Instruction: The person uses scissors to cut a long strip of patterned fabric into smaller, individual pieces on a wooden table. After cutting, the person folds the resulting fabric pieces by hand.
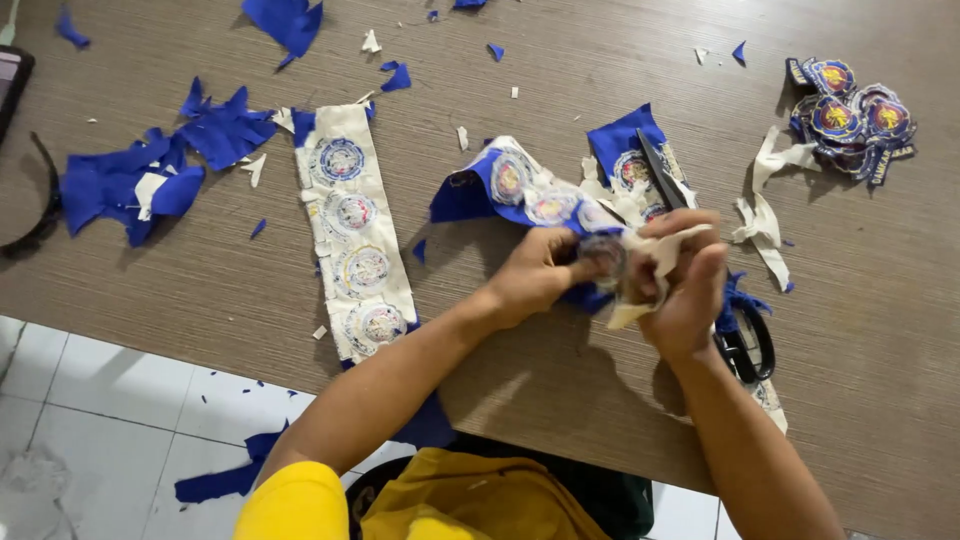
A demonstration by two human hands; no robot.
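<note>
Embroidered badge strip (540,200), soft, light and limp, is held above the table's (250,290) near edge, pinched in the left hand's (535,275) grip; scissors (745,340) are clenched in the right hand (680,285). Edges look easiest to grasp.

The right hand (685,290) covers most of the scissors (745,345) — only the black handle loops at its four o'clock and a blade tip at twelve o'clock show. The piece pinched between left hand (540,275) and right is blurred, its design unreadable. The emblems on the cream backing strip (355,230) and on the pile of cut patches (850,120) at two o'clock are too small to make out. At nine o'clock a dark curved object (40,210) is cut by the left edge — its kind unclear
</note>
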